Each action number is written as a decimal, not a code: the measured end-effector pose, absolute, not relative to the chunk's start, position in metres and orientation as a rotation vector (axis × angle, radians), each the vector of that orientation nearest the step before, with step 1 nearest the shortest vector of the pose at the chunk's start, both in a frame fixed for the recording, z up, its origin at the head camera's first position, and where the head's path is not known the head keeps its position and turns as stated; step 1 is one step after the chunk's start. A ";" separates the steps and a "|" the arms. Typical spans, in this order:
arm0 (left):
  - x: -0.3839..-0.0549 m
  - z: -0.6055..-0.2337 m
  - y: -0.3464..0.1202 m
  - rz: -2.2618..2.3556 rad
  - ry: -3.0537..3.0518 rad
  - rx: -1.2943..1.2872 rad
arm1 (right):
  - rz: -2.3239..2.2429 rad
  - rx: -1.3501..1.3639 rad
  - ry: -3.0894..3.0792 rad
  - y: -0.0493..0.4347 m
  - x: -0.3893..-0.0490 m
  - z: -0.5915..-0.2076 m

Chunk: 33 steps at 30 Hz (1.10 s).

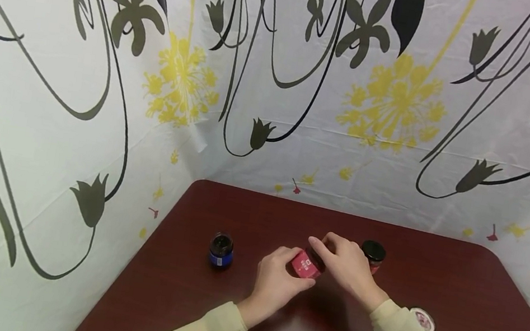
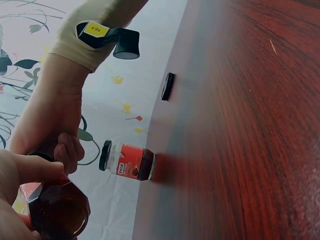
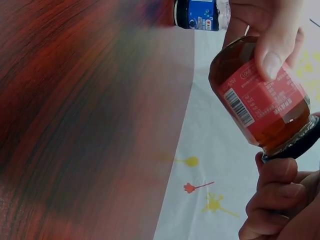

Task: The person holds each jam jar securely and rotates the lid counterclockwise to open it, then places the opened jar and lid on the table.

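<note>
My left hand (image 1: 274, 283) grips a glass jar (image 1: 305, 265) of reddish-brown contents with a pink-red label, tilted above the table. The right hand (image 1: 349, 265) has its fingers around the jar's black lid (image 3: 300, 142), which sits on the neck in the right wrist view. That view also shows the left thumb (image 3: 272, 65) across the label. From the left wrist, the jar's base (image 2: 62, 212) faces the camera. Just beyond the right hand, a second jar (image 1: 373, 253) with a black lid and red label stands upright.
A blue-labelled jar (image 1: 221, 252) with dark contents and an uncovered mouth stands on the left of the dark red table (image 1: 239, 207). Near the right forearm lies a loose round lid (image 1: 423, 320), its pale patterned face up. Patterned cloth (image 1: 283, 106) hangs behind the table.
</note>
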<state>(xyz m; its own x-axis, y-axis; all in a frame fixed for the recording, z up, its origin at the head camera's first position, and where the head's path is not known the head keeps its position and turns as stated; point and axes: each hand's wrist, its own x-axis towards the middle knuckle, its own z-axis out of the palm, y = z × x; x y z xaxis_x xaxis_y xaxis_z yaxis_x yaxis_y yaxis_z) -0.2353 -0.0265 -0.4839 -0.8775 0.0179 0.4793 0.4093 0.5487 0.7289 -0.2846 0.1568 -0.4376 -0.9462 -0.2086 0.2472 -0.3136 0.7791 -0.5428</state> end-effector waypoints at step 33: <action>-0.234 -0.486 -0.033 -1.274 -2.390 -0.355 | 1.124 0.609 -2.774 0.163 -0.282 -0.438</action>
<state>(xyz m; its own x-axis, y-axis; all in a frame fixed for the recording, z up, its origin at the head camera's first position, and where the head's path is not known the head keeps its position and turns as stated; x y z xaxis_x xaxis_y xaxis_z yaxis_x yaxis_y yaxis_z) -0.2336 -0.0330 -0.4865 -0.8849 0.0320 0.4647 0.4036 0.5508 0.7305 -0.2817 0.1626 -0.4380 -0.9167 -0.3297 0.2256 -0.3937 0.6501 -0.6499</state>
